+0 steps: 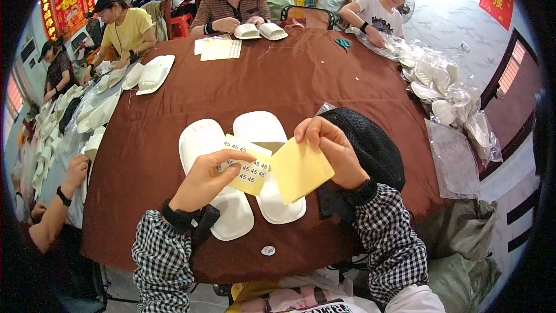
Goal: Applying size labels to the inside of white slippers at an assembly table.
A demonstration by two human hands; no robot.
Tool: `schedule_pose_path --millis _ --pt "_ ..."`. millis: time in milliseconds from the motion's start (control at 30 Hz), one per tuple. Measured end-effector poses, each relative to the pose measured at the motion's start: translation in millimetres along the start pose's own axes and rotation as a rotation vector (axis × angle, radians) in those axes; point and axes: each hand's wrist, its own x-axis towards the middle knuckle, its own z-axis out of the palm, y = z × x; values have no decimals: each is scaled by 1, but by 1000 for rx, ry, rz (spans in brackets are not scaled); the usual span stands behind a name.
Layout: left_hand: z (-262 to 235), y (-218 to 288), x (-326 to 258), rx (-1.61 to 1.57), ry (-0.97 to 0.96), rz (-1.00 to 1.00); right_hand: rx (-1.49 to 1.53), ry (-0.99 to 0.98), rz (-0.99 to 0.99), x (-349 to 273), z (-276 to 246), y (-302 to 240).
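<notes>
My left hand (202,182) pinches a sheet of round printed stickers (250,181) on yellow backing between thumb and fingers. My right hand (335,148) grips plain yellow sheets (302,171), apparently a small stack, tilted beside the sticker sheet. Both are held above a pair of white slippers on the brown cloth: the left slipper (233,214) and the right slipper (282,207). The paper and my hands hide the slippers' middles. A black mesh item (373,145) lies beyond my right wrist. A small round white label (268,250) rests near the table's front edge.
Across the brown-covered table (243,84), a person handles white slippers (248,31) near sticker sheets (221,49). Another pair of slippers (154,74) lies far left. Teal scissors (343,43) sit far right, near bagged slippers (431,75). A co-worker's arm (58,208) reaches in at left.
</notes>
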Motion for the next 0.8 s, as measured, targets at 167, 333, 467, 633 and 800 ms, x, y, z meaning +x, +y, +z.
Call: schedule_pose_path --millis 167,333,467,633,800 --pt "-2 1 1 51 -76 -39 19 -82 40 2 14 1" --pt "2 13 0 105 -195 128 -147 -70 -7 6 10 16" --pt "0 13 -1 35 -243 116 -49 0 33 6 15 17" --pt "0 15 1 13 -260 113 -117 27 28 5 14 18" --pt "3 10 5 19 -43 51 -79 -20 78 5 20 19"
